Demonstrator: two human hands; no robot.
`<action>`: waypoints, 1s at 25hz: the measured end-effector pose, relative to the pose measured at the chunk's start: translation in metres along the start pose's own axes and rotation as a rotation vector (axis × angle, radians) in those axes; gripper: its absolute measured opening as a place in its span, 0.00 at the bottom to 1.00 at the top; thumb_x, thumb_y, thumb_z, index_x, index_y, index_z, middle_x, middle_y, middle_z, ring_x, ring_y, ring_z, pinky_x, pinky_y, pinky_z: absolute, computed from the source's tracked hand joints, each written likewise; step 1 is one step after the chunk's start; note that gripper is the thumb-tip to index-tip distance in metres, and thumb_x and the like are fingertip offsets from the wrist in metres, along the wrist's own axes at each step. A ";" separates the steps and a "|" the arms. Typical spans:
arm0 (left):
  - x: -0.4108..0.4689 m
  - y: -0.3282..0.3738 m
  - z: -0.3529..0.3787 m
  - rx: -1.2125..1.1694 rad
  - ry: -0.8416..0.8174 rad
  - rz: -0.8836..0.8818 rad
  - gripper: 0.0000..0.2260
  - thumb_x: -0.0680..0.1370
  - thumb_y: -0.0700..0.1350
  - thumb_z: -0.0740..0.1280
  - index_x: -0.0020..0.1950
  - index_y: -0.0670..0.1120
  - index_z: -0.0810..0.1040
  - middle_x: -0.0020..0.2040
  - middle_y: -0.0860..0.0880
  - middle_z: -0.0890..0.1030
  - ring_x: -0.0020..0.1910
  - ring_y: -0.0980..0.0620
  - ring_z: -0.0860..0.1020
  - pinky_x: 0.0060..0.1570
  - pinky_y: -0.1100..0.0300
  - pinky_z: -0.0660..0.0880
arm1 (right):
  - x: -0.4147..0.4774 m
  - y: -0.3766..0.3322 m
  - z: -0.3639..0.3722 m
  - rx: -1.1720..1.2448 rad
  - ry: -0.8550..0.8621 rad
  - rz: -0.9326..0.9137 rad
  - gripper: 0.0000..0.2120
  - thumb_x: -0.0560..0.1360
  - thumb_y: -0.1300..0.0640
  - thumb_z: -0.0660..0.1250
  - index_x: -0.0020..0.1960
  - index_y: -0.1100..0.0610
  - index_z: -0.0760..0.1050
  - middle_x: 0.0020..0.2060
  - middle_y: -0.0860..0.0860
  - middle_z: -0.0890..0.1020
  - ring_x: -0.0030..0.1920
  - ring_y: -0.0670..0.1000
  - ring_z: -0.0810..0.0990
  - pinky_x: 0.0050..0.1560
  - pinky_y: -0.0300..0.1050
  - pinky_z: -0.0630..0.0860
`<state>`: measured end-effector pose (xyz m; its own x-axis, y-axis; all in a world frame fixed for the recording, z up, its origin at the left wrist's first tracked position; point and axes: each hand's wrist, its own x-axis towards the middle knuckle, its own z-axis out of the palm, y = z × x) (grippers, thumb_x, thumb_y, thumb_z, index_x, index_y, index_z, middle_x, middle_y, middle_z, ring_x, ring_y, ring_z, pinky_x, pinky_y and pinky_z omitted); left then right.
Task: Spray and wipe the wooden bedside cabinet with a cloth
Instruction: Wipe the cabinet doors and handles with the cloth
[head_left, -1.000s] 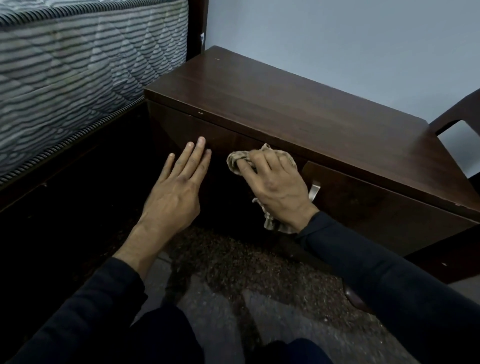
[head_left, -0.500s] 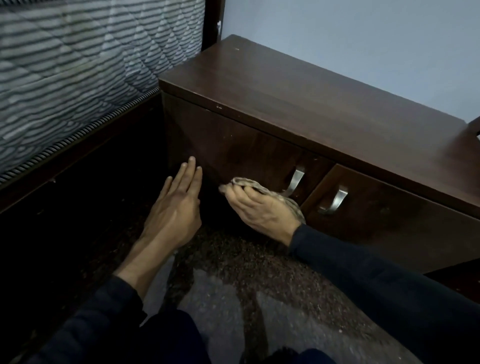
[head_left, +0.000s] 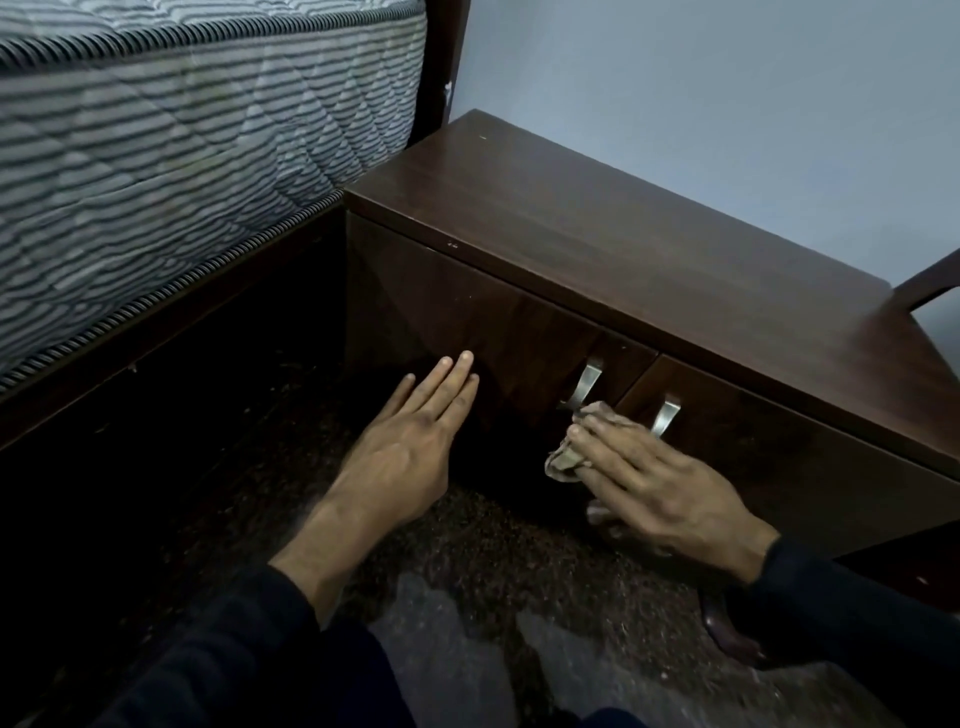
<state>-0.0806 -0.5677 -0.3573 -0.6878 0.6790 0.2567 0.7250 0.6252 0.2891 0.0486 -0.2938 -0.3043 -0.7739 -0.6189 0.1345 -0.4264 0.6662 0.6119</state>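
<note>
Both arms wear long dark sleeves (head_left: 218, 649) ending at bare wrists.

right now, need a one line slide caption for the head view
Right hand presses a cloth to the wooden cabinet front below its metal handles; left hand lies flat, empty.

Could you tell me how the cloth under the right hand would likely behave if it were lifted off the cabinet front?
The cloth looks crumpled and bunched under the right hand, so it would probably droop limply rather than hold shape. It seems thin and small, so likely light. Pressed against the cabinet door, it should slide easily.
</note>
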 end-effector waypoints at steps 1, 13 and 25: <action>0.000 0.002 0.000 -0.001 0.008 0.004 0.31 0.79 0.39 0.57 0.81 0.46 0.49 0.81 0.51 0.40 0.80 0.52 0.40 0.78 0.50 0.48 | 0.000 0.004 -0.009 -0.026 0.052 0.065 0.15 0.83 0.62 0.58 0.66 0.67 0.74 0.71 0.67 0.72 0.72 0.67 0.73 0.70 0.62 0.73; 0.002 0.024 0.001 0.033 -0.177 -0.026 0.31 0.82 0.47 0.54 0.81 0.48 0.40 0.79 0.52 0.31 0.78 0.53 0.33 0.78 0.49 0.45 | 0.011 -0.006 0.016 -0.187 0.038 0.235 0.19 0.82 0.62 0.54 0.63 0.63 0.80 0.69 0.62 0.77 0.70 0.62 0.76 0.72 0.61 0.60; 0.008 0.029 0.000 -0.006 -0.206 -0.013 0.33 0.82 0.52 0.57 0.81 0.49 0.42 0.79 0.53 0.30 0.78 0.54 0.33 0.78 0.50 0.42 | 0.041 -0.007 0.002 -0.116 0.334 0.720 0.08 0.77 0.58 0.68 0.56 0.54 0.79 0.48 0.49 0.83 0.53 0.53 0.75 0.51 0.53 0.62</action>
<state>-0.0654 -0.5442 -0.3474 -0.6749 0.7355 0.0588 0.7154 0.6327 0.2967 0.0192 -0.3228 -0.3044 -0.6518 -0.1574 0.7419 0.1901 0.9131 0.3608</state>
